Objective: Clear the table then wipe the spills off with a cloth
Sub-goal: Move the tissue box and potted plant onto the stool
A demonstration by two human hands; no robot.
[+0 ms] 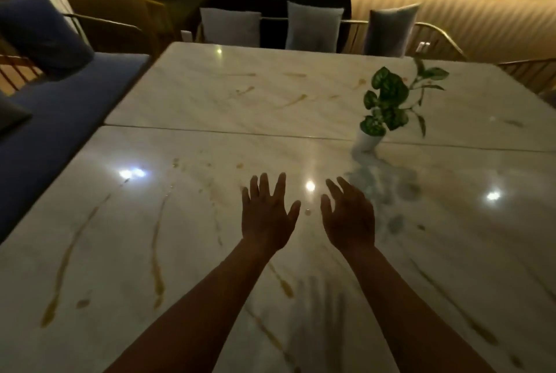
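A glossy white marble table [301, 107] fills the view, made of two slabs with a seam across it. Yellow-brown spill streaks [156, 255] run over the near slab, and smaller smears [296, 100] mark the far slab. A potted green plant [386, 101] in a white pot stands right of centre by the seam. My left hand [266, 216] and my right hand [349, 219] hover side by side above the near slab, fingers spread and straight, holding nothing. No cloth is in view.
A blue cushioned bench [60, 113] with a dark pillow [39, 29] runs along the table's left side. Chairs with grey cushions [313, 26] line the far edge. A wire-backed chair [529, 74] stands at the far right.
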